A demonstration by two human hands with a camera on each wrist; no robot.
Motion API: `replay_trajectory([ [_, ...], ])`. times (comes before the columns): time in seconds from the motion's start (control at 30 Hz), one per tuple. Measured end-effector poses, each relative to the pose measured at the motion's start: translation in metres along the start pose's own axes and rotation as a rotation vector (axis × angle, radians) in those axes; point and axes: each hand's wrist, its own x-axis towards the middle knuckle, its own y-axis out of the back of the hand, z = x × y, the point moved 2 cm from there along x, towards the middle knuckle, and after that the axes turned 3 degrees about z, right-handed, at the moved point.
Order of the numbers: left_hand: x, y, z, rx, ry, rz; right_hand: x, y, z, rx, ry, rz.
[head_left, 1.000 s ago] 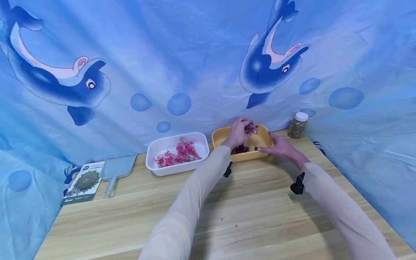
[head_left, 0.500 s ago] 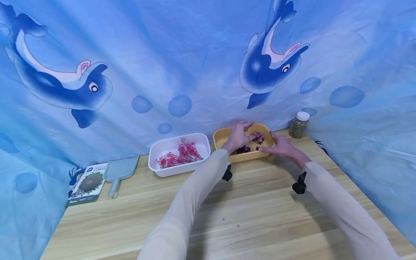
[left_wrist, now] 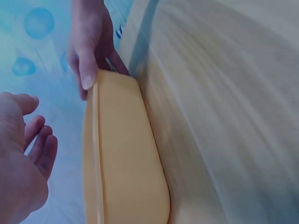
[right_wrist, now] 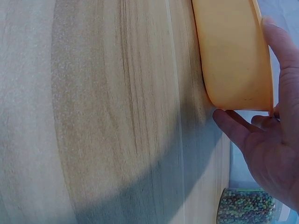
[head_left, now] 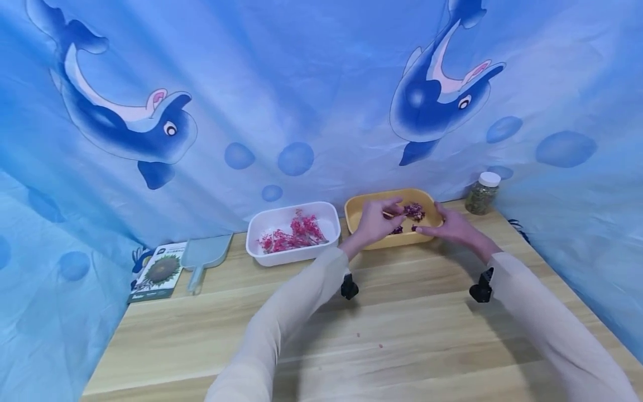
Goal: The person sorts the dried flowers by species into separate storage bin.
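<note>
A yellow tray stands at the back of the table with clusters of dark purple dried flowers inside. My left hand is over the tray's left half, just left of the right-hand cluster. In the left wrist view, that hand has loosely bent fingers with nothing between them. At the tray's right end, my right hand holds the rim. Thumb on the rim and fingers against the outer end wall, the right hand shows in its wrist view. Part of the flowers lies hidden behind the left hand.
Left of the yellow tray sits a white tray with pink dried flowers. Farther left are a pale blue dustpan and a sunflower packet. A white-capped jar stands at the right. Small crumbs dot the table.
My left hand has let go of a purple flower cluster, which now lies in the yellow tray's right half. That hand has drawn back slightly. The right hand stays on the rim.
</note>
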Motion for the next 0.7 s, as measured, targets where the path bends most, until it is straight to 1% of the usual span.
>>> replay_trajectory([
  [0.07, -0.008, 0.004, 0.004, 0.004, -0.009, 0.007, -0.001, 0.003, 0.002, -0.013, 0.0, 0.0],
  [0.17, -0.02, 0.012, 0.006, 0.029, -0.013, 0.037, -0.002, 0.006, 0.006, -0.03, 0.004, -0.001],
  [0.3, -0.038, 0.027, 0.004, 0.043, 0.027, 0.085, -0.002, 0.01, 0.013, -0.058, 0.013, -0.004],
  [0.37, -0.049, 0.038, 0.001, 0.048, 0.044, 0.117, -0.003, 0.012, 0.017, -0.082, 0.021, -0.002],
  [0.43, -0.06, 0.048, -0.002, 0.066, 0.046, 0.146, -0.006, 0.014, 0.022, -0.1, 0.023, 0.004],
  [0.57, -0.082, 0.071, -0.008, 0.159, 0.021, 0.193, -0.013, 0.017, 0.028, -0.136, 0.024, 0.013],
  [0.7, -0.103, 0.099, -0.016, 0.255, 0.007, 0.23, -0.019, 0.019, 0.034, -0.137, 0.028, 0.031],
])
